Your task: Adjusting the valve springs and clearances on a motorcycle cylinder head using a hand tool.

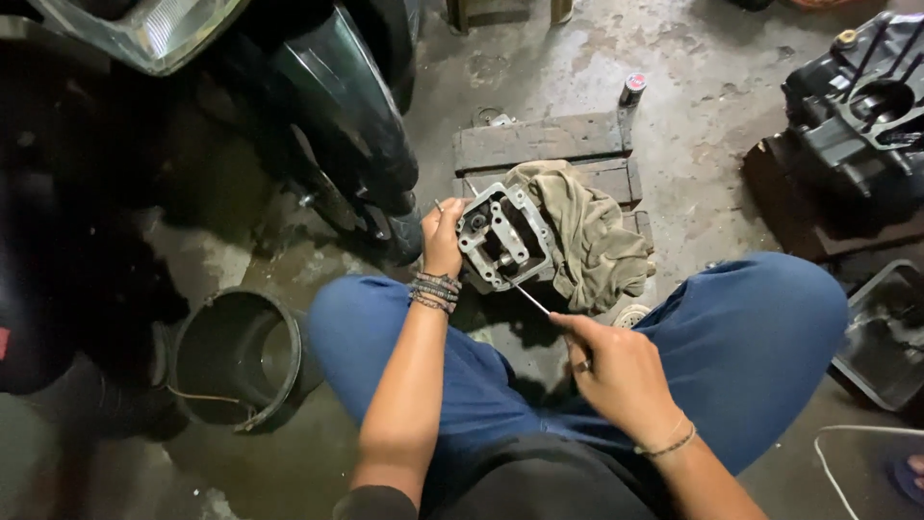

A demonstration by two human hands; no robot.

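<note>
A grey metal engine head [503,239] rests tilted on a beige rag [592,236] over a wooden pallet [539,143]. My left hand [442,234] grips its left edge and holds it steady. My right hand [611,371] pinches a thin metal rod [527,297] whose tip reaches into the lower part of the casting. I sit cross-legged in blue trousers, knees on either side of the part.
A motorcycle's front wheel and fender [346,125] stand close on the left. An open black bucket [243,356] lies by my left knee. A dark engine block [857,116] and a black tray [885,332] sit at right. A small can [632,88] stands behind the pallet.
</note>
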